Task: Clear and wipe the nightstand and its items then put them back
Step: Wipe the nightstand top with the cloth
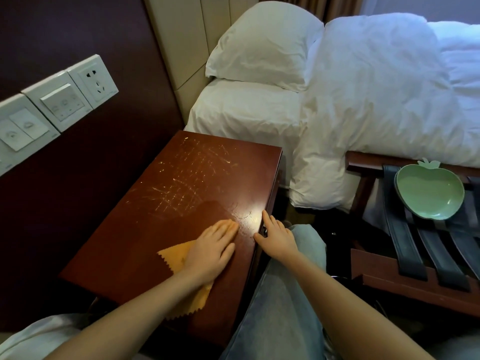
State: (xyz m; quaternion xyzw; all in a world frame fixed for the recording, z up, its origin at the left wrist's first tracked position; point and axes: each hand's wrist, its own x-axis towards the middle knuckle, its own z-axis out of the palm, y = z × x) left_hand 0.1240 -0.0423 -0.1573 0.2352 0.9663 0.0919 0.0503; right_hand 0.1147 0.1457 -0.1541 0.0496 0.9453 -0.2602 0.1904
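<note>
The dark red wooden nightstand (181, 183) has a scratched top with nothing standing on it. My left hand (211, 249) lies flat with straight fingers on an orange cloth (176, 258), pressing it onto the near right part of the top. My right hand (276, 236) rests on the nightstand's right edge, fingers extended along the edge and thumb on the top. A green apple-shaped dish (431, 193) sits on the strapped luggage rack (405, 245) to the right.
A bed with a white pillow (265, 45) and duvet (376, 100) stands behind the nightstand. Wall switches and a socket (65, 97) are on the dark panel at left. My knee in blue jeans (283, 294) is between nightstand and rack.
</note>
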